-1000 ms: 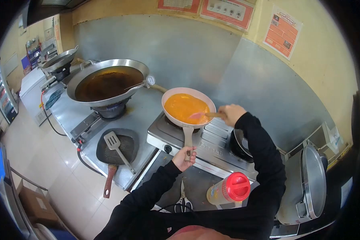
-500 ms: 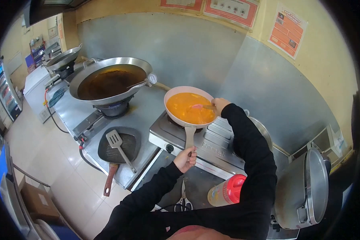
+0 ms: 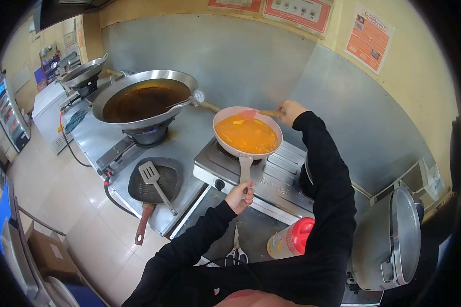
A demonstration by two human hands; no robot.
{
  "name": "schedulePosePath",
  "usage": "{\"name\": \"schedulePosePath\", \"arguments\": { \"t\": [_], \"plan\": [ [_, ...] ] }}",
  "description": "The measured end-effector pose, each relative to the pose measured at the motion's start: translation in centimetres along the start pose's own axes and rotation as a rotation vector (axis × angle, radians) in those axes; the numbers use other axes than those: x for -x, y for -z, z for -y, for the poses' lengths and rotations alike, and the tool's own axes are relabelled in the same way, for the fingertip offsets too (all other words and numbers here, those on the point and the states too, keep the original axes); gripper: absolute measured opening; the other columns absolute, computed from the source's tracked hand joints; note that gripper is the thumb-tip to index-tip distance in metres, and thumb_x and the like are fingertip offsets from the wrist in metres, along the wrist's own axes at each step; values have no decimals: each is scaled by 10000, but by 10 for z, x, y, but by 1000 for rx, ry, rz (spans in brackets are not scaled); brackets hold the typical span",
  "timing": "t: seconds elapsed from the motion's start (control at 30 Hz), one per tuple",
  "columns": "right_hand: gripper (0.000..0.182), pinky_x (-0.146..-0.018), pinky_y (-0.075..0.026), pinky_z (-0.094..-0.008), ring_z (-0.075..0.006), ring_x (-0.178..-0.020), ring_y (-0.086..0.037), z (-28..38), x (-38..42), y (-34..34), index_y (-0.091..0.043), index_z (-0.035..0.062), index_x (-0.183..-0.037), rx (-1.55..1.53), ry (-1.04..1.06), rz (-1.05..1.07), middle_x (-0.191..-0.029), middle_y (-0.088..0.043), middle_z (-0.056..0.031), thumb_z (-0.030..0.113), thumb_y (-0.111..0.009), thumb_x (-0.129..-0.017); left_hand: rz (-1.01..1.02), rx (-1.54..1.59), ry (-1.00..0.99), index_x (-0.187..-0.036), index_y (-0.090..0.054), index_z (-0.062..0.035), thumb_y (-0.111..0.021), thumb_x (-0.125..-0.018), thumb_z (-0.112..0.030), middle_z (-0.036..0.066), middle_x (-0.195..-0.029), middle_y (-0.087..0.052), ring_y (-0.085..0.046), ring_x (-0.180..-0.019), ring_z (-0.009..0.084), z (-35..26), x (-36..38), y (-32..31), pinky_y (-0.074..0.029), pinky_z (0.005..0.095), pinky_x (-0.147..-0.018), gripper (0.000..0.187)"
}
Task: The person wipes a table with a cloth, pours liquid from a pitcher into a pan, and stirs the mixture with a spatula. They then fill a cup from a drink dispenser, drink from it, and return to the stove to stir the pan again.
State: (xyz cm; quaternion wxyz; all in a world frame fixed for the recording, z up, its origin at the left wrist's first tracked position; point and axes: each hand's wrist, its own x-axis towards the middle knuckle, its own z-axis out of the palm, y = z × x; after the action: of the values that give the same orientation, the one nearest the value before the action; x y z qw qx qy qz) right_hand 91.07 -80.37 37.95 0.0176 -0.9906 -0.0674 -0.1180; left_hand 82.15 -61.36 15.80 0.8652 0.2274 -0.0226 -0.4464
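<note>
At the worktop's (image 3: 188, 139) far left end, a small wok (image 3: 74, 81) is standing on its burner. A big wok (image 3: 138, 124) of dark liquid is taking up the middle, its back rim rising near the wall panel. In front of it, a square grill pan (image 3: 138, 192) is lying near the worktop's front edge, its brown handle sticking out past that edge; a slotted turner (image 3: 149, 174) is resting across it. A strip of bare metal is running along the worktop's right edge, leaving room between grill pan and stove (image 3: 207, 177).

Over the stove's left burner, a frying pan (image 3: 218, 135) is holding orange liquid, its handle reaching past the stove's front edge. The left hand's (image 3: 239, 198) fingers are wrapping around that handle. Below, scissors (image 3: 236, 250) are lying on the lower surface. The right hand's (image 3: 293, 112) fingers are grasping the wooden handle of a pink spatula (image 3: 248, 113), whose head is sitting at the pan's far rim. A red-lidded jug (image 3: 286, 240) is standing before the stove's front edge, beside the right sleeve.
</note>
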Motion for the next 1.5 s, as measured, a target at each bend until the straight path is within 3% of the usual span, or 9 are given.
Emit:
{"name": "schedulePosePath", "arguments": {
  "t": [0.13, 0.33, 0.43, 0.47, 0.8, 1.1, 1.2, 1.3, 1.5],
  "plan": [
    [224, -710, -454, -367, -333, -787, -573, 25, 44, 22, -603, -3, -838, -1, 33, 114, -797, -591, -206, 157, -545, -692, 33, 22, -4, -860, -445, -88, -481, -832, -223, -34, -606, -397, -359, -493, 52, 2, -3, 5, -296, 185, -440, 142],
    [208, -660, -446, -386, -332, -723, -570, 35, 59, -20, -583, 13, -851, -69, 148, 276, -739, -584, -196, 171, -543, -721, 34, 26, -2, -863, -441, -88, -465, -840, -221, -32, -602, -396, -341, -480, 58, 2, -3, 5, -289, 192, -436, 137],
    [209, -685, -441, -384, -335, -758, -564, 43, 46, -43, -573, 14, -849, -30, 196, 202, -762, -583, -193, 176, -546, -719, 37, 25, 3, -874, -436, -84, -458, -842, -216, -31, -603, -387, -327, -471, 62, 2, -3, 5, -286, 189, -431, 138],
    [180, -688, -444, -379, -331, -756, -571, 51, 40, -43, -594, 21, -771, -78, 153, 215, -768, -588, -196, 170, -521, -702, 33, 28, 6, -882, -434, -80, -456, -843, -212, -31, -607, -379, -327, -471, 63, 2, -3, 5, -288, 183, -428, 140],
    [281, -686, -431, -375, -333, -761, -556, 39, -40, -99, -582, 2, -786, -43, 79, 98, -799, -582, -197, 275, -556, -725, -12, -15, -7, -881, -428, -91, -477, -832, -235, -31, -595, -399, -333, -463, 63, 2, -1, 1, -276, 191, -422, 159],
    [338, -694, -451, -390, -353, -794, -566, 34, -40, -103, -608, -3, -769, -52, -159, -59, -817, -582, -217, 328, -560, -721, -24, -39, -35, -884, -432, -83, -478, -829, -233, -24, -603, -405, -350, -461, 69, 4, -5, 6, -287, 193, -423, 166],
    [411, -753, -444, -377, -331, -862, -557, 17, -37, -81, -585, 18, -928, -10, -244, 22, -912, -578, -202, 377, -551, -729, -15, -54, -17, -911, -417, -77, -457, -838, -210, -34, -630, -389, -347, -479, 59, 2, -2, 3, -294, 182, -424, 156],
    [334, -732, -452, -382, -330, -825, -567, -4, -19, -57, -602, 28, -868, 28, -181, -115, -873, -587, -196, 329, -562, -728, -25, -52, -17, -871, -437, -79, -477, -827, -226, -19, -599, -406, -352, -461, 78, 1, -2, 2, -296, 198, -426, 158],
    [176, -678, -453, -396, -343, -728, -573, 24, 60, 10, -613, 47, -819, 40, -84, -8, -733, -590, -198, 173, -566, -705, -9, -20, 3, -864, -441, -86, -469, -832, -219, -22, -604, -400, -346, -462, 77, 1, -2, 4, -288, 193, -426, 140]
  ]
}}
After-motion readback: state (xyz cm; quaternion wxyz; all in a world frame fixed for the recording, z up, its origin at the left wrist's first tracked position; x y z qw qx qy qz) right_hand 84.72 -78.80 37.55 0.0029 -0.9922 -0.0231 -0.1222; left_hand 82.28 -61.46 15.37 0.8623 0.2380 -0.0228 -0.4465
